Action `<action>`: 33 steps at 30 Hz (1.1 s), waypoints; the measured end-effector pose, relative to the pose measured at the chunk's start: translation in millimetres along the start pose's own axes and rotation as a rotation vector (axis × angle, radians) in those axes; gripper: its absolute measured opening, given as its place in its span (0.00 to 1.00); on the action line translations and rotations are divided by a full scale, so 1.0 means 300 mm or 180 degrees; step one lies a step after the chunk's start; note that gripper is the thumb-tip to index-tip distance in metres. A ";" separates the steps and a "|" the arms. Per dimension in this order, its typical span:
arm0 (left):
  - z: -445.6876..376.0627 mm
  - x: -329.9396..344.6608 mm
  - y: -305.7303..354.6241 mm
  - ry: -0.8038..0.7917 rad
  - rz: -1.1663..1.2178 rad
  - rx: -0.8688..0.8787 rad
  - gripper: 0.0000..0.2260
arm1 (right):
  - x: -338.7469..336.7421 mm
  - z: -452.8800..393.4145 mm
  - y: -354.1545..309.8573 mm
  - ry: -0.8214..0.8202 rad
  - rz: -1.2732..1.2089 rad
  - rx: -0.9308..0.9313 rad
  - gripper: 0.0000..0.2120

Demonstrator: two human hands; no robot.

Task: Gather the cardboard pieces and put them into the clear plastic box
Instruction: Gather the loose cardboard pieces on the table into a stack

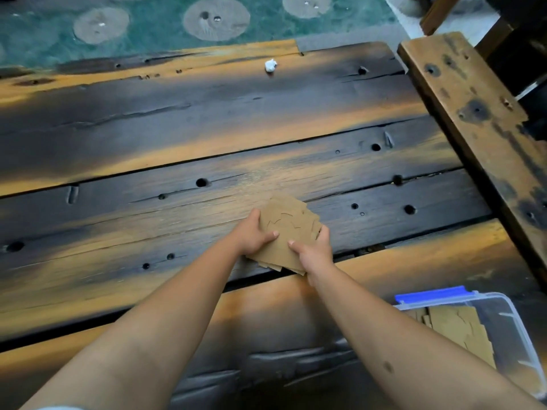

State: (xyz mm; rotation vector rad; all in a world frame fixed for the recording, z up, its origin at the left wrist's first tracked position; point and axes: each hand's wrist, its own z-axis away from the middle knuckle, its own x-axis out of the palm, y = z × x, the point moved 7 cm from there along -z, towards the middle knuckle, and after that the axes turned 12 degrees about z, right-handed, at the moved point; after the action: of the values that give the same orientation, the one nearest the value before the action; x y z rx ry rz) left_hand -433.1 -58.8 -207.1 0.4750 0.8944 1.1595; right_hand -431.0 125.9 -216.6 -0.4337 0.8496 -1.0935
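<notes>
A stack of brown cardboard pieces point(288, 229) sits low over the middle of the dark wooden table point(177, 149). My left hand point(253, 235) grips the stack's left edge, thumb on top. My right hand point(315, 251) grips its near right edge, thumb also on top. The clear plastic box point(516, 324) with a blue clasp point(430, 294) stands at the lower right, near my right forearm. More cardboard pieces point(461, 324) lie inside it.
A crumpled white scrap point(270, 66) lies near the table's far edge. A wooden bench plank point(479, 113) runs along the right side. A green patterned floor point(165, 22) shows beyond the table. Gaps and holes mark the table boards.
</notes>
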 end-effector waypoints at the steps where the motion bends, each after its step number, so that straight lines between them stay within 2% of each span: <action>1: 0.034 0.000 -0.020 0.0015 0.0201 -0.0042 0.28 | -0.011 0.016 -0.005 -0.0074 0.0186 -0.0163 0.28; 3: 0.111 0.011 -0.061 0.0046 0.0767 -0.0120 0.28 | -0.023 0.057 -0.007 -0.0300 0.0276 -0.0419 0.28; 6: 0.243 0.029 -0.110 0.0214 0.1513 -0.0124 0.22 | -0.033 0.136 0.005 -0.0553 0.0373 -0.0678 0.28; 10: 0.434 0.046 -0.159 0.0399 0.1867 -0.0041 0.18 | -0.038 0.264 0.034 -0.0816 0.0840 -0.1000 0.29; 17: 0.722 0.070 -0.247 0.0327 0.2027 0.0121 0.24 | -0.045 0.502 0.128 -0.1092 0.1506 -0.1443 0.30; 22: 0.881 0.114 -0.337 0.0286 0.2529 -0.0062 0.19 | -0.050 0.618 0.201 -0.1687 0.1676 -0.1482 0.26; 24: 0.937 0.122 -0.363 0.0229 0.2526 -0.0069 0.18 | -0.075 0.624 0.206 -0.1625 0.1727 -0.1440 0.30; 27: 0.997 0.132 -0.398 0.0109 0.2330 -0.0047 0.17 | -0.126 0.600 0.205 -0.1076 0.2039 -0.1327 0.30; 30: 1.031 0.140 -0.400 0.0134 0.2146 0.0163 0.19 | -0.140 0.596 0.198 -0.0677 0.2302 -0.1275 0.19; 33: 1.046 0.145 -0.374 0.0291 0.1790 0.0418 0.18 | -0.096 0.643 0.195 -0.0861 0.2246 -0.1230 0.06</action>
State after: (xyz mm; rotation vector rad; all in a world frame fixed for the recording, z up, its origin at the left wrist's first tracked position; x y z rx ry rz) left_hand -109.8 -22.6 -122.4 0.8198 0.9486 1.6480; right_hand -251.6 158.9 -126.1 -0.5309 0.8743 -0.2109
